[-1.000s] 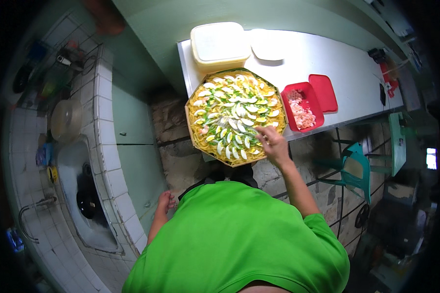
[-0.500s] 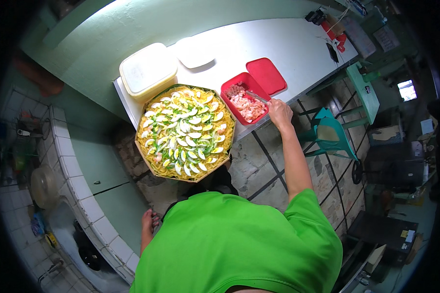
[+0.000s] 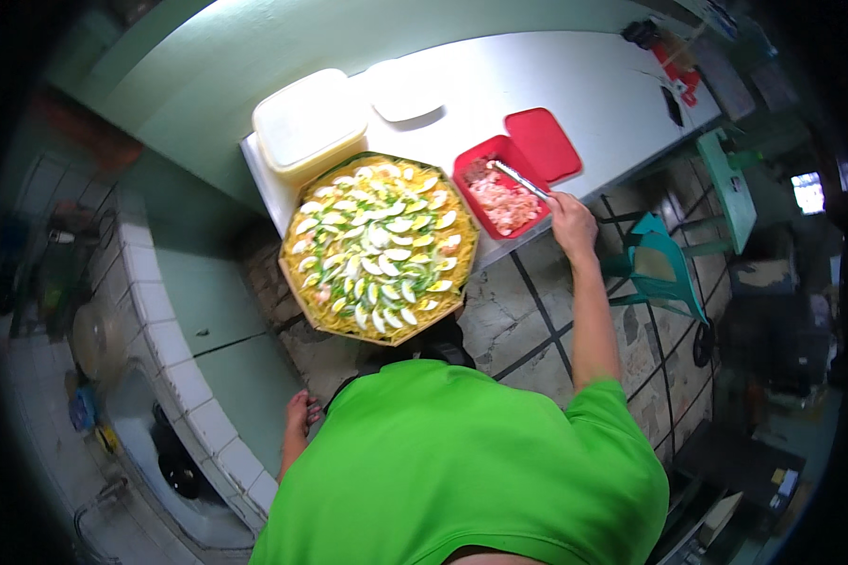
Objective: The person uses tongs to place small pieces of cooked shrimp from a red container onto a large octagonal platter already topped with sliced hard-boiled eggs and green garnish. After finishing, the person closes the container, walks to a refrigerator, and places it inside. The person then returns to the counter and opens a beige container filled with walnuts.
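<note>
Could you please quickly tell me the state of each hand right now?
Left hand: partly open, loosely curled, nothing visible in it.
Right hand: closed, holding a metal utensil over the red container.

Tongs [image 3: 520, 179]: silver. Box [image 3: 466, 168]: solid red, with matching red lid [image 3: 544, 144]. Meat pieces [image 3: 506, 203]: pale pink mottled with white. Noodles [image 3: 326, 316]: yellow. Egg wedges [image 3: 377, 321]: white with yellow centres, scattered over green flecks. Octagonal tray [image 3: 294, 298]: tan rim. Tub [image 3: 324, 164]: cream, white lid [image 3: 311, 111]. Counter [image 3: 499, 71]: plain white. Shirt [image 3: 471, 461]: solid bright green. Chair [image 3: 683, 287]: teal. Wall [image 3: 301, 40]: pale green. Floor [image 3: 507, 325]: greyish mottled tiles, dark grid lines. Sink edging [image 3: 187, 381]: white tiles, darker joints.
</note>
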`<state>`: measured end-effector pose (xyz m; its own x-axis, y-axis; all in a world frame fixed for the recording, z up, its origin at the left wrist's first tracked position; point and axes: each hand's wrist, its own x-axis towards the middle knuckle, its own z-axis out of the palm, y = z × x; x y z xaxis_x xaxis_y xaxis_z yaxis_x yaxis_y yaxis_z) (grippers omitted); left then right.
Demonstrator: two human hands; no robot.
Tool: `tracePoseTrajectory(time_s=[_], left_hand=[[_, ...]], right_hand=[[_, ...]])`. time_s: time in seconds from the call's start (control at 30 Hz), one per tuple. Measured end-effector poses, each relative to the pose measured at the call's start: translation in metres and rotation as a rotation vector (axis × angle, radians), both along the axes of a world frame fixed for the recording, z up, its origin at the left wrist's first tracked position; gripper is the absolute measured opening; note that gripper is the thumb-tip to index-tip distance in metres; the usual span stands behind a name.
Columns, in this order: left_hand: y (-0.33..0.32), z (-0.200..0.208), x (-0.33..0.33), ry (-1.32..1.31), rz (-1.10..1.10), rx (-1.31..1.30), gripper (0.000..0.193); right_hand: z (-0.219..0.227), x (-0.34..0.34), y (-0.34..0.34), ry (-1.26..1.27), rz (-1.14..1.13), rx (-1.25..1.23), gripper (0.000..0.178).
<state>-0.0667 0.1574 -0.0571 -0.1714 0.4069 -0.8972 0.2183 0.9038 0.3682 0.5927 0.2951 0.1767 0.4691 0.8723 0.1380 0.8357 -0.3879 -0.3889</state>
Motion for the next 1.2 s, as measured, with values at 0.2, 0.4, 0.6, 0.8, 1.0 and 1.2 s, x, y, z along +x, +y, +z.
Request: tracePoseTrajectory(time_s=[0.2, 0.4, 0.6, 0.8, 1.0, 1.2], left_hand=[[-0.008, -0.018, -0.005, -0.023, 0.163, -0.066, 0.035], [0.001, -0.019, -0.002, -0.03, 0.127, -0.05, 0.035], [-0.006, -0.018, -0.01, -0.017, 0.125, -0.073, 0.036], [-0.006, -0.022, -0.018, -0.028, 0.082, -0.065, 0.038], [0.012, -0.013, -0.009, -0.029, -0.001, -0.042, 0.039], [0.018, 0.001, 0.004, 0.011, -0.022, -0.017, 0.04]], right_hand=[[-0.002, -0.109, -0.039, 0.387, 0.536, 0.035, 0.017], [-0.018, -0.169, -0.05, 0.136, 0.806, -0.051, 0.015], [-0.016, -0.168, -0.056, 0.145, 0.763, -0.116, 0.016], [0.003, -0.074, -0.028, 0.395, 0.312, 0.142, 0.017], [-0.008, 0.002, -0.018, -0.185, 0.129, -0.133, 0.024], [-0.001, 0.02, -0.033, -0.16, 0.006, -0.154, 0.024]])
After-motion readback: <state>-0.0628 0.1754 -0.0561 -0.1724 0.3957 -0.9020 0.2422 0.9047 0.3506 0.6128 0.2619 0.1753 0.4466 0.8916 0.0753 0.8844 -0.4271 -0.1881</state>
